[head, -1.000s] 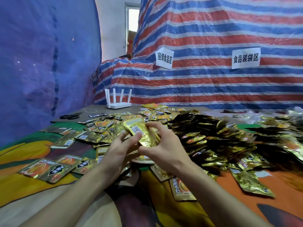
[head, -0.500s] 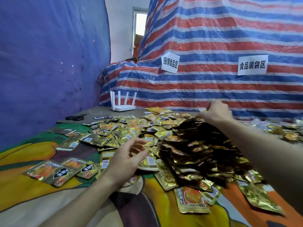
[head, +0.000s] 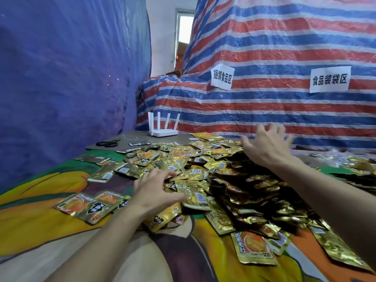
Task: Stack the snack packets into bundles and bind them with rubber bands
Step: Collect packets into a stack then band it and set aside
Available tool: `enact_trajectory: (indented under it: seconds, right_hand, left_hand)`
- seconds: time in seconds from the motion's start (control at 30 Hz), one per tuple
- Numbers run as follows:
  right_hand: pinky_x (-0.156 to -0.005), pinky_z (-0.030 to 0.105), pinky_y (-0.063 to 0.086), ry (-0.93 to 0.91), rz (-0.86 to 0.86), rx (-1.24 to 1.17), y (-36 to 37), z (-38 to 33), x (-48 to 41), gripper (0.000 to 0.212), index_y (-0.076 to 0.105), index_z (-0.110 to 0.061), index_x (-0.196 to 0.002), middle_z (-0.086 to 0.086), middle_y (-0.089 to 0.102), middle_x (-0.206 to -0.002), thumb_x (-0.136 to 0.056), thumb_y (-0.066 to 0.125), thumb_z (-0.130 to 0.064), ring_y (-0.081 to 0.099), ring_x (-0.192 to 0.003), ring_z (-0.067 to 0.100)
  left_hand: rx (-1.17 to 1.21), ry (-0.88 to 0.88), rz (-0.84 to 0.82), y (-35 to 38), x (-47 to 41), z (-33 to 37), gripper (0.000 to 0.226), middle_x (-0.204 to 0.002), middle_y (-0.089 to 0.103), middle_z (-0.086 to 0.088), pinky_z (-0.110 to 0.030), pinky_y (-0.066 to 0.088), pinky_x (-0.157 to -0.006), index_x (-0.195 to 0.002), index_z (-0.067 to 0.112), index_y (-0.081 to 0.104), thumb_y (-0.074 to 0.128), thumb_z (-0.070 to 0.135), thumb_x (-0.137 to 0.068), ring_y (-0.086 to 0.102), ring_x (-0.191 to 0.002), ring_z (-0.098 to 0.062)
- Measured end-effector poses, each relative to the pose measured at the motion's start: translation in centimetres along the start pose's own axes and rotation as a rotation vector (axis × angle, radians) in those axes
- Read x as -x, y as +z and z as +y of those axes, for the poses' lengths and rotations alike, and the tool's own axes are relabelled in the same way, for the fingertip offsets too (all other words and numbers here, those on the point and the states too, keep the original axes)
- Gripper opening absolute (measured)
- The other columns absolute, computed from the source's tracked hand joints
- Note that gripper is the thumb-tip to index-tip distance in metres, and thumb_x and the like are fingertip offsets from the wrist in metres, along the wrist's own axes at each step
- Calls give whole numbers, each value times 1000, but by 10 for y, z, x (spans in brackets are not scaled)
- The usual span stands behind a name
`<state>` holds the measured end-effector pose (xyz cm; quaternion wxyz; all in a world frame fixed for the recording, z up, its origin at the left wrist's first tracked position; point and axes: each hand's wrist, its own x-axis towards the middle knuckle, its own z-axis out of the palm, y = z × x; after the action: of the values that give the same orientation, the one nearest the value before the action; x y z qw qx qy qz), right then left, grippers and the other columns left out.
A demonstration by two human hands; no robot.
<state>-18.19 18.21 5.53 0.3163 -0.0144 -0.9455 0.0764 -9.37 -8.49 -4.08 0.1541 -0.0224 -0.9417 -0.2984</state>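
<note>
Glossy gold foil snack packets (head: 183, 165) heaped on the cloth-covered counter (head: 40, 220) — likely light, slick; pinch stacks across their flat faces. Your right hand (head: 266, 147) hovers spread, empty; your left hand (head: 156, 192) curls onto packets — grip unclear.

Snack packets (head: 203, 171): too many to count. Router (head: 162, 132): one, four antennas (head: 158, 121). Scissors (head: 107, 143): one pair. Paper signs (head: 221, 78) (head: 329, 79): two.

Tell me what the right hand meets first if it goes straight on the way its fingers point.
Most likely the striped tarp at the back. The open right hand points away over the packet pile, and nothing shows between them. Depth is unclear.
</note>
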Motion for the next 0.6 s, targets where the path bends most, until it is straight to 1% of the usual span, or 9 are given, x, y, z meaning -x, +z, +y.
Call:
enact_trajectory:
  seconds: [0.03,0.1,0.17,0.23,0.33,0.4,0.47,0.53,0.6]
  right_hand:
    - [-111,56,29,-109,38,-65,-1,-13,9,66,45,-12,-141,21,41,-147,-96,48,-59,35,-136,36]
    - [-109,48,35,-320,-25,-199,-2,-39,29,68,45,-15,-144,16,43,-146,-93,57,-58,39,-132,29]
    - [-107,40,39,-489,-228,-305,2,-63,50,67,47,-22,-144,10,42,-148,-89,64,-59,43,-130,22]
    - [-103,38,43,-583,-439,-297,16,-81,66,66,50,-27,-141,6,43,-146,-87,65,-62,49,-125,20]
    - [-107,47,44,-511,-600,-183,45,-98,80,71,45,-22,-145,13,45,-146,-90,57,-64,46,-131,30]
    - [-113,51,37,-386,-638,-169,64,-107,82,71,40,-14,-148,22,40,-150,-95,51,-61,35,-140,38]
    - [-116,53,30,-256,-652,-156,79,-114,81,73,34,-11,-150,28,32,-154,-97,48,-60,26,-145,44]
    - [-116,53,29,-160,-672,-132,88,-119,78,77,31,-11,-151,29,28,-156,-96,45,-62,23,-146,46]
    - [-116,51,28,-118,-695,-88,93,-122,76,78,34,-11,-150,28,30,-157,-96,41,-66,21,-147,45]
  left_hand:
    - [-50,-3,-72,-2,0,-2,99,-142,42,10,-45,23,-115,-139,48,45,53,85,-47,35,-137,-16]
    - [-98,-36,-179,-3,1,-7,124,-159,24,9,-57,12,-121,-149,53,28,52,97,-36,20,-150,-18]
    - [-157,-92,-240,-2,0,-12,133,-167,9,5,-63,7,-120,-154,54,13,60,98,-37,9,-155,-23]
    - [-220,-149,-287,-1,-2,-18,136,-167,6,0,-62,13,-121,-157,46,6,71,91,-46,12,-154,-28]
    - [-222,-195,-334,-4,-7,-26,131,-162,25,-5,-48,34,-117,-159,34,16,76,83,-54,36,-145,-28]
    - [-232,-178,-312,-6,-8,-27,112,-153,44,2,-37,42,-109,-154,31,34,77,76,-60,47,-136,-21]
    - [-270,-178,-257,-7,-8,-25,91,-139,58,5,-34,47,-98,-145,35,47,75,69,-65,56,-124,-20]
    - [-316,-187,-213,-5,-9,-22,77,-128,61,2,-35,45,-87,-137,34,53,71,62,-67,56,-116,-21]
    - [-363,-194,-195,-1,-11,-19,71,-130,57,-1,-38,43,-87,-131,27,52,73,55,-69,51,-120,-24]
